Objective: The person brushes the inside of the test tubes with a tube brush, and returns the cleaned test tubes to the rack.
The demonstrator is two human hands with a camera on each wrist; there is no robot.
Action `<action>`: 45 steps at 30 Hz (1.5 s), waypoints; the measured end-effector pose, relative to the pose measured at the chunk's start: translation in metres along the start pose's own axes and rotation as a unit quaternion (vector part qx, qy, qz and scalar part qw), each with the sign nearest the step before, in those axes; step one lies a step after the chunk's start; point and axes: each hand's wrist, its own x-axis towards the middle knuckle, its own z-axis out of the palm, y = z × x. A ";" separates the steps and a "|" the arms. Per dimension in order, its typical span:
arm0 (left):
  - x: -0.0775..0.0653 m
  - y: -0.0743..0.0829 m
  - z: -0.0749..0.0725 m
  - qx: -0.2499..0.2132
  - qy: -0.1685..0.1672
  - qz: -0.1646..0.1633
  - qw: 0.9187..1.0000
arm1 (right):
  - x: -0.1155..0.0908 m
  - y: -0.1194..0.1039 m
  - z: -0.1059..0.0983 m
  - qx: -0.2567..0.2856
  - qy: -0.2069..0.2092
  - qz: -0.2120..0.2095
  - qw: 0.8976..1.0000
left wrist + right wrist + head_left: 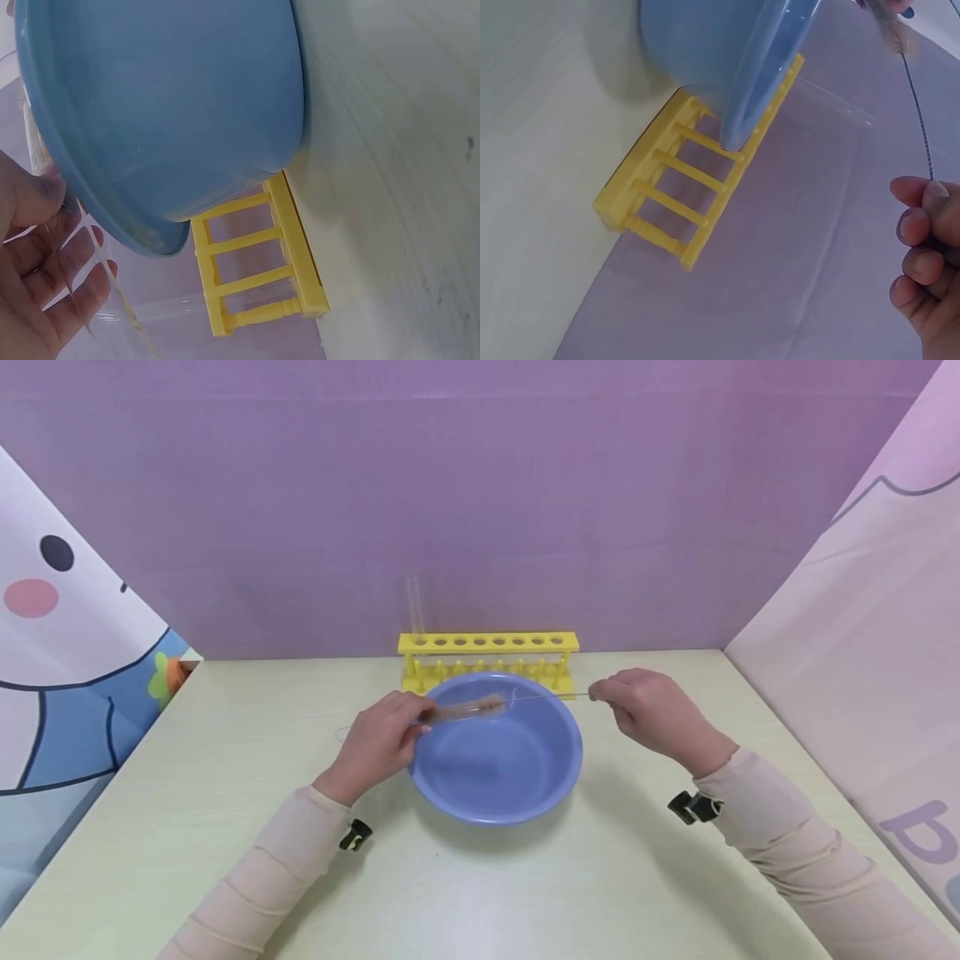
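Note:
My left hand [382, 739] holds a clear test tube [457, 711] slantwise above the far part of a blue basin [495, 768]. Brown bristles of a test tube brush [491, 702] show within the tube near its mouth. A thin twisted wire handle [921, 112] runs from the bristles to my right hand [656, 714], which pinches it between thumb and forefinger to the right of the basin. In the left wrist view, the thumb and fingers of the left hand [41, 247] curl about the tube beside the basin's rim. The clear glass makes the tube's far end hard to make out.
Behind the basin stands a yellow test tube rack [487, 642], its base partly hidden. Another clear test tube [416, 606] is upright in its leftmost hole. All stand on a pale table [480, 893], with a purple backdrop [480, 510] behind and printed cloth at both sides.

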 end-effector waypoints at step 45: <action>0.008 0.008 0.006 0.001 0.019 0.012 1.000 | 0.034 -0.018 -0.002 0.148 -0.223 0.166 0.949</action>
